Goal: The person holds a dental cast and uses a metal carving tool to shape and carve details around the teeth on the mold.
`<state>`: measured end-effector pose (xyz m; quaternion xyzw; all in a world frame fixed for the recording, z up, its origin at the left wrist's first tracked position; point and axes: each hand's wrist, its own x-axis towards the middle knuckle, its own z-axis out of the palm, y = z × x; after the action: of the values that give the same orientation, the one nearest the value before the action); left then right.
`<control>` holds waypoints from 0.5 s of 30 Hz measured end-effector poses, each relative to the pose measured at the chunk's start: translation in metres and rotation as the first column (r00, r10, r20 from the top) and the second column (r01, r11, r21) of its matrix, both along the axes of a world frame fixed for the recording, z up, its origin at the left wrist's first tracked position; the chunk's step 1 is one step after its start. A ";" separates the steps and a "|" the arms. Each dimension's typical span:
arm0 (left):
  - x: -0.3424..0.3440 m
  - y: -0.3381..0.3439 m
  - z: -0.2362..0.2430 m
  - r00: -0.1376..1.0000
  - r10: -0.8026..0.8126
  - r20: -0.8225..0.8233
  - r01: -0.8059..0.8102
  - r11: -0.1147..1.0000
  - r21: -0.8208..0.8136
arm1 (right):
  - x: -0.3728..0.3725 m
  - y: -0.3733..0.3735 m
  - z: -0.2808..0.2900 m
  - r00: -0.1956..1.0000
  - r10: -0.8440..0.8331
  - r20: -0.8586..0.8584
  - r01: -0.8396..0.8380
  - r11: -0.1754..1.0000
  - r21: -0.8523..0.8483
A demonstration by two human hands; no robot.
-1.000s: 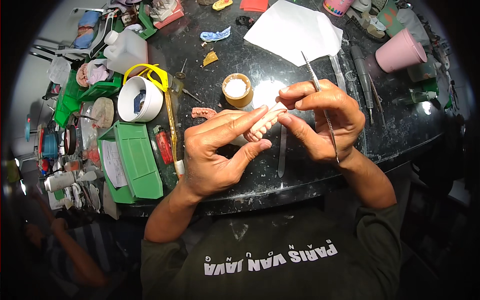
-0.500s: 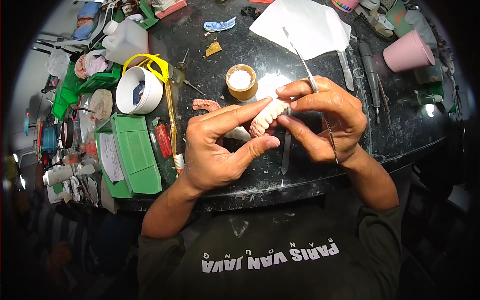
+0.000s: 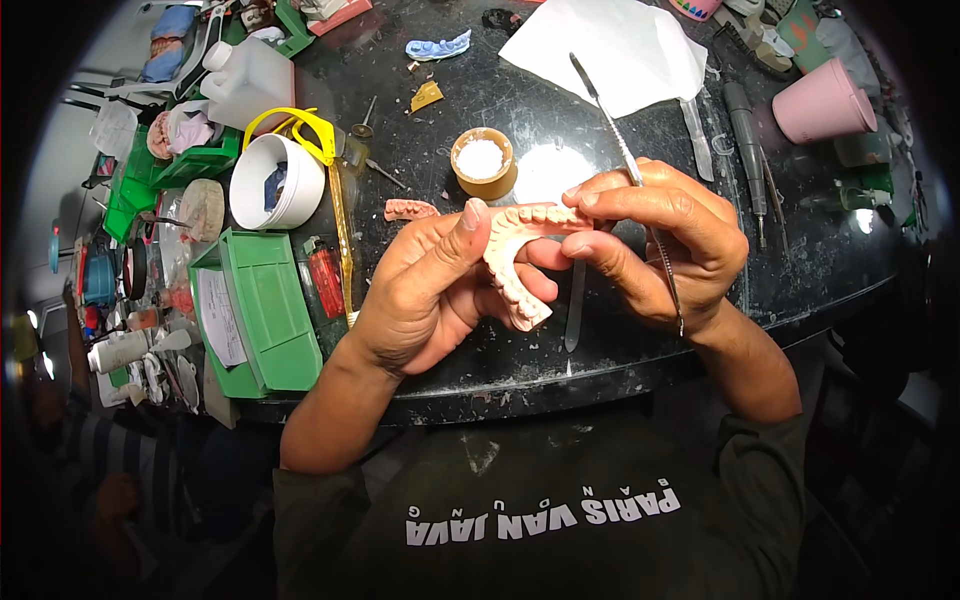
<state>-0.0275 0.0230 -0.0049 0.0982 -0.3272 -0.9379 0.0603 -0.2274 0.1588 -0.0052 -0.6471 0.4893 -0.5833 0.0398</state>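
Between my hands is a pale pink, horseshoe-shaped dental model, its row of teeth facing up. My left hand grips the curved side, thumb on the outer edge and fingers underneath. My right hand pinches the far right end of the arch with thumb and fingertips. Tucked across the fingers of that same hand is a slim metal dental spatula, slanting from upper left to lower right. Just behind the model stands a small tan cup of white powder. A second pink model piece lies beyond my left hand.
At left are a green bin, a red lighter, a white tub and a plastic jug. White paper, a knife, a rotary handpiece and a pink cup sit farther back on the black bench.
The dental model has been turned, so its whole arch and tooth tops now show. My left thumb has swung up to the model's outer edge; the right hand still holds the spatula.
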 end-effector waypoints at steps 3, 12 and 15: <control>0.000 0.000 -0.001 1.000 0.002 -0.002 -0.002 0.999 0.051 | 0.001 -0.002 -0.001 1.000 0.014 -0.014 -0.014 1.000 -0.017; 0.001 -0.001 -0.001 1.000 0.005 -0.011 -0.004 0.999 0.045 | 0.001 -0.002 -0.004 0.999 0.050 -0.009 -0.050 0.995 -0.081; -0.002 0.002 0.002 0.999 0.027 0.031 -0.029 0.998 0.056 | 0.002 -0.001 -0.001 0.997 0.062 -0.045 -0.066 0.993 -0.102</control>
<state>-0.0297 0.0247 -0.0031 0.1188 -0.3000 -0.9442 0.0656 -0.2254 0.1578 -0.0060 -0.6758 0.4383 -0.5924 0.0147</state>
